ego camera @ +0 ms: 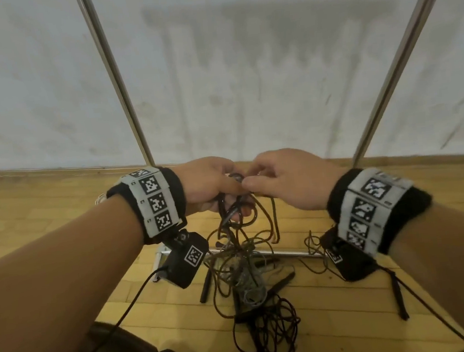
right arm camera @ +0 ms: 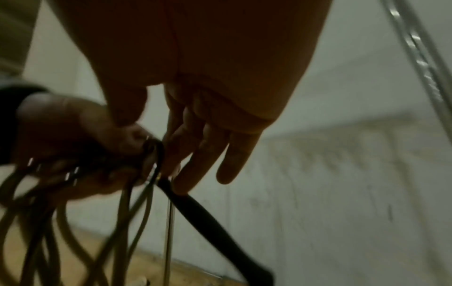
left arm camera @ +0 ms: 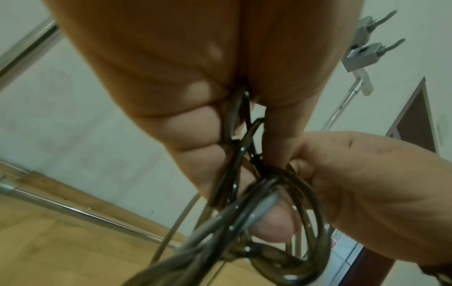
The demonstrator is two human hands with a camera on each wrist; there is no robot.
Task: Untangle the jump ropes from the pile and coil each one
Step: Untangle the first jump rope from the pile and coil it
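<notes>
Early in the task, by the look of it. Left hand clenched round a bundle of rope loops at centre frame in the head view, the loops dangling below the fist. Right hand just beside it, thumb and forefinger pinching a strand at the top of that bundle; the other fingers loose and spread in the right wrist view, with a black handle hanging below them. Not yet one finished coil to be seen. Most of the work left — the pile lay knotted on the wooden floor at lower centre, several ropes and handles crossed together, one strand running up to the hands.

Room to move: open floor at left and right of the pile. Limits — two slanting metal poles and a base bar just behind the pile, white wall beyond.
</notes>
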